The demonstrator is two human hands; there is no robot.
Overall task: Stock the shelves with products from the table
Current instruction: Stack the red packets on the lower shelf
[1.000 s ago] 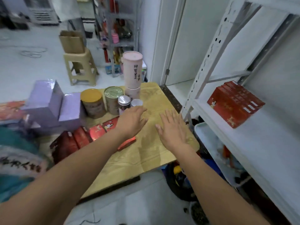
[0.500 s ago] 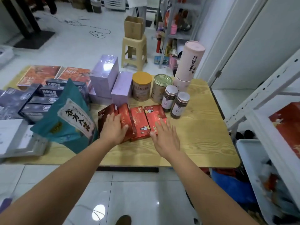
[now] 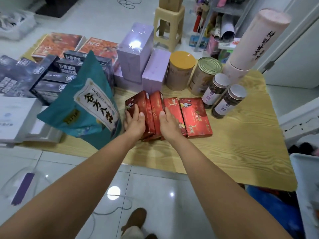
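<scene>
**Both hands on the tilted red boxes, table front centre**

Your left hand (image 3: 134, 122) presses the outer face of the leftmost tilted red box (image 3: 140, 111), thumb on top, fingers wrapped round its left side. Your right hand (image 3: 170, 124) closes against the second tilted red box (image 3: 157, 107) from the right, so the pair is clamped between both palms. Their near ends are hidden behind your hands.

Just right, touching the pair, two more red boxes (image 3: 195, 116) lie flat side by side.

Left of your left hand, the teal bag (image 3: 86, 104) stands almost against it; little room there. Right of the flat boxes, two dark jars (image 3: 222, 97) stand near, then bare wooden table (image 3: 241, 144) out to its rounded corner. The table's front edge is just beneath your wrists.

Behind: purple boxes (image 3: 136, 54), a yellow-lidded can (image 3: 181, 71), a metal tin (image 3: 205, 75), a pink tube (image 3: 255, 40) cut off at top. Dark boxes (image 3: 51, 75) at far left run out of frame; their print is hard to read.
</scene>
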